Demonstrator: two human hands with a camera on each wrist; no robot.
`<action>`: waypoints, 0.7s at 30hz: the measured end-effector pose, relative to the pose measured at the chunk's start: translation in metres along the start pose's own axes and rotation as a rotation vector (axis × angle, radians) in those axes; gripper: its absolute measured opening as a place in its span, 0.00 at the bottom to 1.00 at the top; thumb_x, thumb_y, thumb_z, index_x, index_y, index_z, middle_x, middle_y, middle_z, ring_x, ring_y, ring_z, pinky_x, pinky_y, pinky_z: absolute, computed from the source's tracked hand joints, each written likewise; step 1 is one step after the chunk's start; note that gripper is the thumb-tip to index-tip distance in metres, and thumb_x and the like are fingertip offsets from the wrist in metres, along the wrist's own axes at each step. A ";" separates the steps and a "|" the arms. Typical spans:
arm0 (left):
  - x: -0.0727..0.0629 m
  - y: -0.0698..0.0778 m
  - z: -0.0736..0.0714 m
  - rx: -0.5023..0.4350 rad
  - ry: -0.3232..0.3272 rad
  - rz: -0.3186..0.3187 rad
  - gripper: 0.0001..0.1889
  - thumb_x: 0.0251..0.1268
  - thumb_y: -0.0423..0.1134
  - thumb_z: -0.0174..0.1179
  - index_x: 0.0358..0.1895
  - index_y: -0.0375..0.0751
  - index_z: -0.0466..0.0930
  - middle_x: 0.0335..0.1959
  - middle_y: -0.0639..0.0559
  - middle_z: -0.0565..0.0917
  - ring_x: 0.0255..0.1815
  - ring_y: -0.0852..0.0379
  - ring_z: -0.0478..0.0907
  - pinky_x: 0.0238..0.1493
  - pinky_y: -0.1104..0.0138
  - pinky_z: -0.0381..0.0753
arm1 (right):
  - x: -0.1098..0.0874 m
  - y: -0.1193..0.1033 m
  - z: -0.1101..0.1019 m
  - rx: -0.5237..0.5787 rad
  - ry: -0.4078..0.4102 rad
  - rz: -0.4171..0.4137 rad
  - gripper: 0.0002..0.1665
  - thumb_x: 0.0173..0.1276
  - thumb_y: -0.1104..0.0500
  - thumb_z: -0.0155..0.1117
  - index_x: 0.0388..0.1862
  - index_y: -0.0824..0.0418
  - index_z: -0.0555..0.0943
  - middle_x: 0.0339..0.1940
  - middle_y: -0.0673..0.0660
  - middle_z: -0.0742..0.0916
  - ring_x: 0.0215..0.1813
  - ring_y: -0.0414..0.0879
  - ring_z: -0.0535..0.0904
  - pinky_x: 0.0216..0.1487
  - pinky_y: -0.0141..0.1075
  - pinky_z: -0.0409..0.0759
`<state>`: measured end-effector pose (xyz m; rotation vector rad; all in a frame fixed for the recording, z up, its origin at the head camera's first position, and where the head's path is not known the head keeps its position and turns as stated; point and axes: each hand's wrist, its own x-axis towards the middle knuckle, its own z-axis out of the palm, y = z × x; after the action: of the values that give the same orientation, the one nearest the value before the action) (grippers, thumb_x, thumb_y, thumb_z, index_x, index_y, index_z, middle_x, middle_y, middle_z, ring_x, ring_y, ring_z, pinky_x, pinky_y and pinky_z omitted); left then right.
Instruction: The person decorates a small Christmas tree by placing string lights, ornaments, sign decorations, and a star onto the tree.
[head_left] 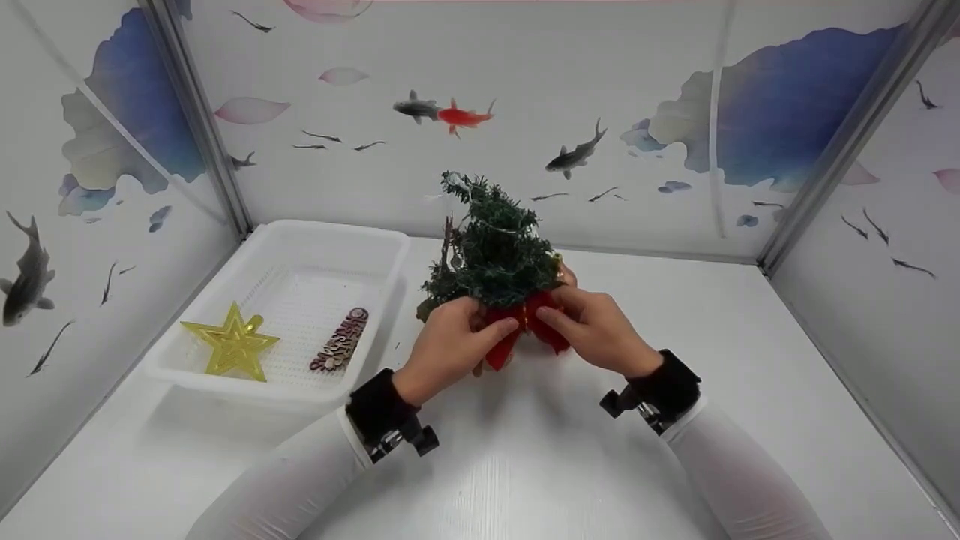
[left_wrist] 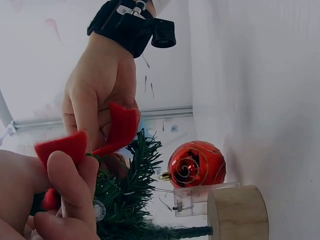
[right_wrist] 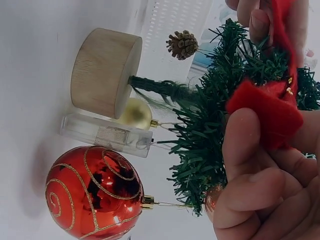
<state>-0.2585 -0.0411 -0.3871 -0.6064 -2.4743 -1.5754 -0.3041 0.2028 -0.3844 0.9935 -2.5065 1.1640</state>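
A small green artificial Christmas tree stands on the table before both hands. At its front is a red fabric bow with gold beads at its middle. My left hand pinches the bow's left side between thumb and fingers. The right hand pinches its other side the same way. Below the branches shows the round wooden base. A shiny red ball with gold swirls, a gold ball and a pine cone hang from the branches.
To the left is a white plastic basket. Inside lie a gold star and a small tree-shaped ornament. A clear plastic box is beside the tree's base. Printed panels enclose the white table at the back and sides.
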 end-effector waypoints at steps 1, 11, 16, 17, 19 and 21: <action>0.000 0.000 0.000 0.016 0.010 0.006 0.16 0.63 0.57 0.61 0.38 0.50 0.76 0.17 0.52 0.80 0.10 0.54 0.76 0.15 0.61 0.76 | 0.000 0.000 0.000 -0.011 0.004 -0.009 0.09 0.71 0.46 0.59 0.44 0.45 0.81 0.26 0.46 0.85 0.23 0.40 0.77 0.26 0.33 0.77; 0.004 -0.004 0.002 0.299 0.128 0.062 0.13 0.71 0.53 0.54 0.39 0.46 0.73 0.20 0.55 0.76 0.10 0.62 0.74 0.15 0.66 0.73 | 0.002 -0.003 0.005 -0.061 0.048 -0.060 0.07 0.72 0.48 0.58 0.46 0.43 0.80 0.26 0.43 0.85 0.24 0.37 0.78 0.27 0.32 0.77; 0.006 -0.006 -0.002 0.472 0.184 0.153 0.14 0.68 0.51 0.58 0.40 0.44 0.75 0.24 0.54 0.78 0.22 0.59 0.76 0.20 0.68 0.71 | 0.001 -0.003 0.009 -0.064 0.067 -0.057 0.08 0.71 0.49 0.60 0.46 0.44 0.81 0.32 0.43 0.87 0.28 0.36 0.80 0.29 0.32 0.78; 0.006 -0.006 -0.003 0.469 0.174 0.150 0.14 0.68 0.51 0.58 0.41 0.44 0.75 0.25 0.54 0.78 0.23 0.59 0.77 0.20 0.68 0.72 | 0.001 -0.002 0.009 -0.061 0.068 -0.057 0.09 0.71 0.49 0.60 0.47 0.44 0.81 0.34 0.43 0.87 0.29 0.36 0.81 0.30 0.32 0.79; 0.006 -0.005 -0.005 0.443 0.148 0.128 0.15 0.67 0.53 0.59 0.41 0.45 0.76 0.25 0.55 0.79 0.23 0.59 0.76 0.20 0.68 0.71 | 0.001 -0.001 0.010 -0.059 0.069 -0.063 0.10 0.71 0.48 0.60 0.49 0.44 0.81 0.36 0.43 0.88 0.30 0.36 0.81 0.31 0.32 0.80; 0.006 -0.004 -0.008 0.403 0.123 0.091 0.16 0.66 0.56 0.58 0.40 0.47 0.76 0.24 0.56 0.77 0.21 0.60 0.73 0.19 0.68 0.70 | 0.000 -0.001 0.010 -0.054 0.072 -0.073 0.11 0.71 0.48 0.60 0.49 0.45 0.81 0.36 0.43 0.88 0.30 0.36 0.81 0.30 0.32 0.80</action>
<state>-0.2658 -0.0484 -0.3846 -0.5291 -2.5244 -1.0051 -0.3026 0.1949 -0.3902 1.0025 -2.4115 1.0850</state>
